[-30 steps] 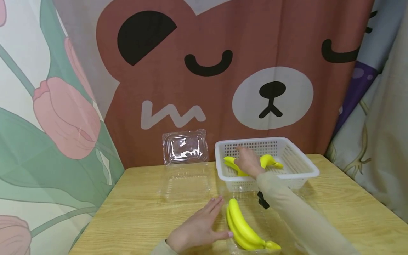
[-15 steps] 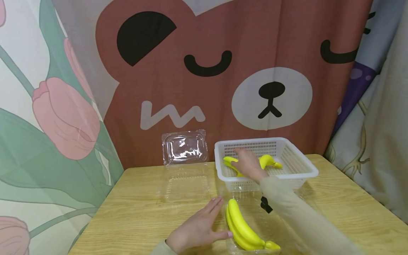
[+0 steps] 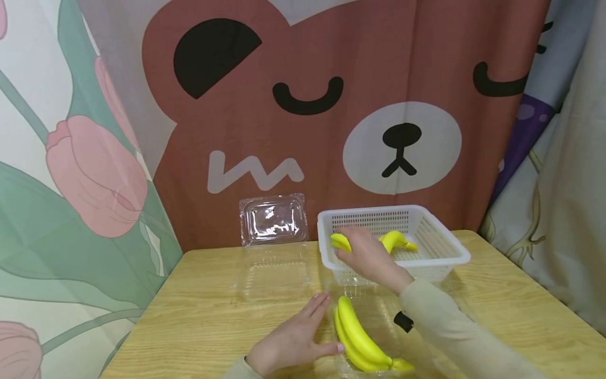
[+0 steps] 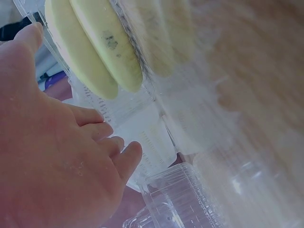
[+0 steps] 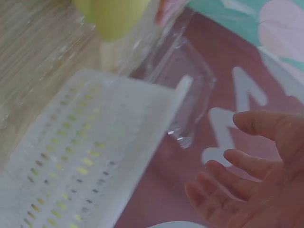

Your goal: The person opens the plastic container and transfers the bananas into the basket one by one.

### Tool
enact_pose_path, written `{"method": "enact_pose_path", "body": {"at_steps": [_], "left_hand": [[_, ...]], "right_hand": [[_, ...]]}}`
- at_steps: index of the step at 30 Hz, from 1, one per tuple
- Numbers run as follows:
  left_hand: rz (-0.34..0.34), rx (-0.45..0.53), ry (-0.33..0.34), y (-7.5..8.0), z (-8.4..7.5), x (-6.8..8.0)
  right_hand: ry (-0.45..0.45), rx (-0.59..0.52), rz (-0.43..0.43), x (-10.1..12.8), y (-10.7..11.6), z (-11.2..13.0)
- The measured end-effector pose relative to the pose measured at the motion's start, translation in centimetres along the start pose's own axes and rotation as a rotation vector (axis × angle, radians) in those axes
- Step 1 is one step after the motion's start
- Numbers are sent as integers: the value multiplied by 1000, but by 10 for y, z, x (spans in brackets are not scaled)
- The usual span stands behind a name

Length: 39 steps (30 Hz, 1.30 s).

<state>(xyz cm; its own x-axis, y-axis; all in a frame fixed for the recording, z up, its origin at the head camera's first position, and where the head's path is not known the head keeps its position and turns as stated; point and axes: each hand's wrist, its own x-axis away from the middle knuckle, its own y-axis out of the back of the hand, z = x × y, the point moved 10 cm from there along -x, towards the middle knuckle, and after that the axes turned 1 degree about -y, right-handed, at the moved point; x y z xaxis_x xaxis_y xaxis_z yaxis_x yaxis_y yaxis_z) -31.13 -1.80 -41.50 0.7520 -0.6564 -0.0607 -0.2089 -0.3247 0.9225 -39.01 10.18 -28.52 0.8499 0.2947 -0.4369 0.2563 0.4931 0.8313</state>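
fingers (image 3: 316, 306) of the left hand (image 3: 293, 339) lying straight and relaxed, flat on the table (image 3: 199, 321), thumb touching the near bunch of bananas (image 3: 361, 339). right hand (image 3: 366, 252) reaching over the front rim of the white basket (image 3: 445, 247), fingers loosely spread and gripping nothing in the wrist view, hovering at the basket's left end just by the yellow bananas (image 3: 395, 239) lying inside.

near bunch sitting in a clear shallow tray (image 3: 402, 337) just in front of the basket, close to the table's near edge. basket standing toward the back edge, right of centre, its right rim near the table's right side.

lying open left of the basket, apart from it: a clear clamshell box (image 3: 274, 263), lid leaning up against the bear curtain (image 3: 303, 105). bare wood stretching across the left part of the table, and right of the sleeve (image 3: 454, 331).
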Motion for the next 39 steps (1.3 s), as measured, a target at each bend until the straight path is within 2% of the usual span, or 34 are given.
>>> {"method": "enact_pose_path", "body": {"at_steps": [4, 8, 19, 29, 32, 39], "left_hand": [[-3, -6, -3, -1, 1, 0], [-14, -16, -8, -1, 1, 0], [-20, -19, -22, -2, -1, -2], [-7, -15, 0, -1, 1, -1], [-10, -14, -3, -1, 1, -1], [-11, -31, -8, -1, 1, -2]], "right_hand": [[38, -6, -25, 15, 7, 18], [31, -10, -25, 31, 9, 28], [-28, -67, -23, 70, 5, 28], [-62, -41, -6, 87, 4, 34], [-81, -41, 9, 93, 3, 35], [-135, -53, 134, 104, -10, 29]]}}
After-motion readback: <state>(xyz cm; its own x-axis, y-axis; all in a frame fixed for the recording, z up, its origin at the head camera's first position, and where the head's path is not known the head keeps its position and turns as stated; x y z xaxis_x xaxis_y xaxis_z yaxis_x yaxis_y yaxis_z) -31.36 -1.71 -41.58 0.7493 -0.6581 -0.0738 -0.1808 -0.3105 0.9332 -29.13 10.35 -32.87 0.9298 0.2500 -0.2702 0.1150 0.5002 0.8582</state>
